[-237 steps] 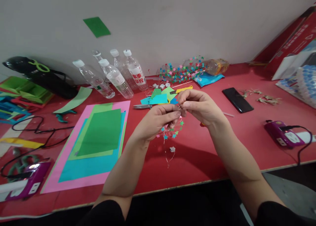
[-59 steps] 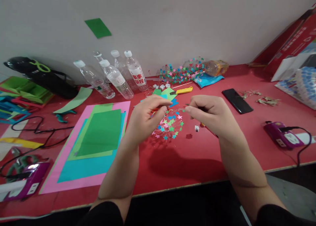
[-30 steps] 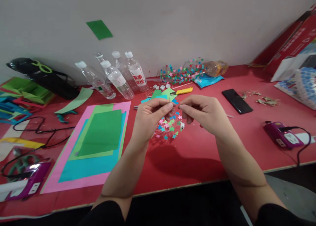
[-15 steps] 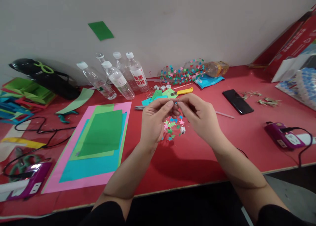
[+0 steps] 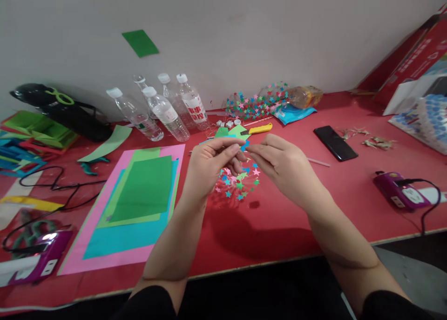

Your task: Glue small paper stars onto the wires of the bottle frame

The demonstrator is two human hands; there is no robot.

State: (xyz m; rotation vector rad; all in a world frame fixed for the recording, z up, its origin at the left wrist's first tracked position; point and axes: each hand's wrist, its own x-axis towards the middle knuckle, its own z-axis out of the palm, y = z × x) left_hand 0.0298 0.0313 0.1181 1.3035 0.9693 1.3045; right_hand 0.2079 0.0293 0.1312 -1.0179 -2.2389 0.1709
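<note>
My left hand (image 5: 213, 164) is raised above the red table, thumb and index finger pinched on something too small to make out. Close to its right, my right hand (image 5: 282, 166) has its fingertips pressed together, and what they hold cannot be made out. A narrow gap lies between the two sets of fingertips. Below them is a cluster of small pink, green and blue stars (image 5: 240, 185), partly hidden by my left hand. Behind the hands lie a yellow cutter (image 5: 260, 129) and green paper scraps (image 5: 237, 131).
Stacked coloured sheets (image 5: 143, 189) lie left on the red table (image 5: 261, 238). Plastic bottles (image 5: 167, 117), a star-covered bottle (image 5: 244, 106) and a blue packet (image 5: 293, 115) stand or lie behind. A black phone (image 5: 335, 143) and a purple power adapter (image 5: 401, 191) are on the right.
My hands have moved slightly apart, my left hand shifting left. The small white piece that showed below my fingers no longer shows there, and more of the star cluster is visible.
</note>
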